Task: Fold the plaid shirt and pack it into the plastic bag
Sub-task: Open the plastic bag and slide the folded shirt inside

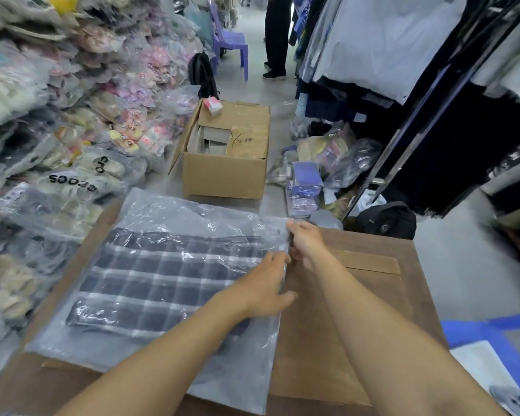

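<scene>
While the plaid shirt is lying folded flat inside the clear plastic bag, you are working both hands along the bag's right edge. Taking that bag as the landmark, it is resting on the brown cardboard-covered counter, filling the counter's left half, with the shirt's dark and white checks showing through the film. Your left hand is pressing palm-down on the bag's right side, its fingers spread loosely and lying flat, closing on nothing, the thumb reaching just past the bag's edge onto the counter. Your right hand is sitting at the bag's upper right corner, its fingers curling in and pinching the bag's edge there. Beyond the bag's far edge, an open cardboard box is standing on the floor, holding paper and card pieces, with a small pink pack resting on its back flap. To the left of the bag, heaps of bagged goods are piling up high. To the right of the bag, past the counter, dark garments are hanging from a rack, and a black backpack is sitting on the floor below them. Far beyond the bag, a purple plastic chair is standing in the aisle beside a person's dark-trousered legs.
</scene>
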Tool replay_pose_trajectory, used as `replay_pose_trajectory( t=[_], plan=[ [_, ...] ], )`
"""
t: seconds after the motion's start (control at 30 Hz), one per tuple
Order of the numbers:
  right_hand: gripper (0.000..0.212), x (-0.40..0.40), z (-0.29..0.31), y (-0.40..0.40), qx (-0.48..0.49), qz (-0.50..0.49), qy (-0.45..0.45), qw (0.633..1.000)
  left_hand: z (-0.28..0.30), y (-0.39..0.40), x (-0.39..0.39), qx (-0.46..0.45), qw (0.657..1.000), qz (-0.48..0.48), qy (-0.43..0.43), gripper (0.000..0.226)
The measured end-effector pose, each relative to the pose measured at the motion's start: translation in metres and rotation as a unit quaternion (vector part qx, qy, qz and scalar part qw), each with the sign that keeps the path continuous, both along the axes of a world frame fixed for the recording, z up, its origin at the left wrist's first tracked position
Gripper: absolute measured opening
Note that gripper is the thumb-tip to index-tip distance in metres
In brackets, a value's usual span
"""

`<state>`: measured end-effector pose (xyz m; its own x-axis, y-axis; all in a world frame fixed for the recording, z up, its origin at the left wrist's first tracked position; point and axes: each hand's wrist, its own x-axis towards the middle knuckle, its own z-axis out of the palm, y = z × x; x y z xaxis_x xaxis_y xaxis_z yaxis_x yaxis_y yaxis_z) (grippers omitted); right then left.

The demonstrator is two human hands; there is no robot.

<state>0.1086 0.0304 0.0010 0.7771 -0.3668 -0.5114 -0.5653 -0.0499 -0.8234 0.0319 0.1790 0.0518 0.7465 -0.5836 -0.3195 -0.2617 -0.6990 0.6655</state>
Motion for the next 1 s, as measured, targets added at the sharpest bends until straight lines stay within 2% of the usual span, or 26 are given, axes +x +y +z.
replay_pose_trajectory(
  t=[0.1, 0.2, 0.3, 0.43, 0.5, 0.63, 0.8, 1.0],
  plan=[
    [0.035, -0.002, 0.007, -0.004, 0.032, -0.003, 0.000, 0.999, 0.001, -0.005, 0.027, -0.038, 0.996, 0.059, -0.055, 0.024],
    [0.027, -0.003, 0.007, -0.004, 0.023, -0.011, -0.025, 0.999, 0.004, -0.010, 0.064, -0.009, 0.984, 0.118, -0.135, 0.026],
    [0.026, -0.002, 0.011, -0.005, 0.013, -0.010, -0.039, 0.999, 0.009, -0.020, 0.094, 0.043, 0.974, 0.113, -0.190, 0.034],
    [0.017, 0.002, 0.015, -0.009, -0.007, 0.004, -0.056, 0.998, 0.001, -0.032, 0.121, 0.098, 0.986, 0.070, -0.116, 0.020],
    [0.018, 0.003, 0.016, -0.013, -0.015, 0.015, -0.065, 0.998, -0.003, -0.034, 0.128, 0.081, 0.990, 0.076, -0.091, 0.012],
    [0.017, 0.005, 0.019, -0.020, -0.008, 0.038, -0.073, 0.997, -0.001, -0.034, 0.136, 0.007, 0.995, 0.074, -0.065, 0.016],
    [0.022, 0.004, 0.030, -0.024, -0.023, 0.066, -0.084, 0.994, 0.002, -0.030, 0.138, -0.039, 0.991, 0.107, -0.070, 0.018],
    [0.018, -0.007, 0.043, -0.024, -0.025, 0.156, -0.030, 0.987, 0.015, -0.032, 0.143, -0.048, 0.980, 0.155, -0.111, 0.019]
  ],
)
